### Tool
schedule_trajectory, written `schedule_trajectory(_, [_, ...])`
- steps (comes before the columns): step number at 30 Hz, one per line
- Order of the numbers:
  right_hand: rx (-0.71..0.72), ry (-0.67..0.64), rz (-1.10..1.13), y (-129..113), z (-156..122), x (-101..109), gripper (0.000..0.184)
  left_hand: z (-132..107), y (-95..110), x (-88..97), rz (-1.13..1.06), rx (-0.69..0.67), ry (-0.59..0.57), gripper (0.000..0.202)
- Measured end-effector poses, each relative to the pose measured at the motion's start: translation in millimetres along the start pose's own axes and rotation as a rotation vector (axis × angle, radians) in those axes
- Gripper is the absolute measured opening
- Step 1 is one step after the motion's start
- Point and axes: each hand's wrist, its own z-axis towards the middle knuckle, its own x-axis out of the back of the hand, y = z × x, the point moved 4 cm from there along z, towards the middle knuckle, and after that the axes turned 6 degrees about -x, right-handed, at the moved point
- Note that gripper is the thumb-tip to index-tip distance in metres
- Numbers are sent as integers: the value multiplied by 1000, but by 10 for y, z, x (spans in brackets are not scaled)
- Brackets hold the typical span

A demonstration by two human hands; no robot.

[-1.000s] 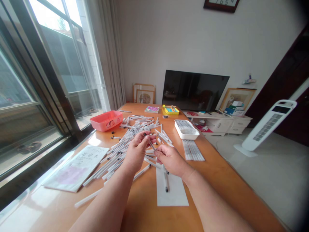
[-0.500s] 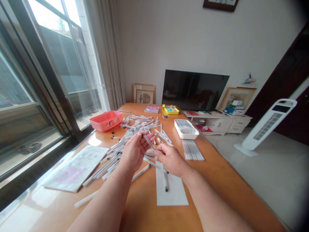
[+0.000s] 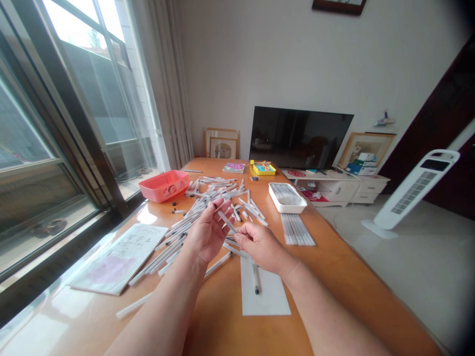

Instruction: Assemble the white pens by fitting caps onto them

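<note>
My right hand is closed on a clear pen barrel, held slanting up to the left. My left hand pinches a small black pen plug between thumb and forefinger, right by the barrel's upper end. Whether plug and barrel are joined is too small to tell. The other left fingers are spread behind the barrel. Under and beyond the hands lies a heap of clear pen barrels, several with black ends. A black-tipped pen rests on a white paper sheet below my right hand.
A coral plastic bin stands at the left, with small black parts near it. On the right are a white tray of refills and a row of clear tubes. A notebook lies left; a yellow box sits far back.
My left hand has drawn slightly up and left with the black plug, its fingers opening a little. My right hand keeps the barrel almost in place. The view has shifted very slightly.
</note>
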Motion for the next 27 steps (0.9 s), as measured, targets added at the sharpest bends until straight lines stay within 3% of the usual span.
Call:
schedule_trajectory(7, [5,22,-11,18,13,-21,23,-32,-64,-21,4,60,-4,29])
schedule_trajectory(27, [8,47,-14,29,21,-44,22,-54,-91,-70,-54,52,-39,31])
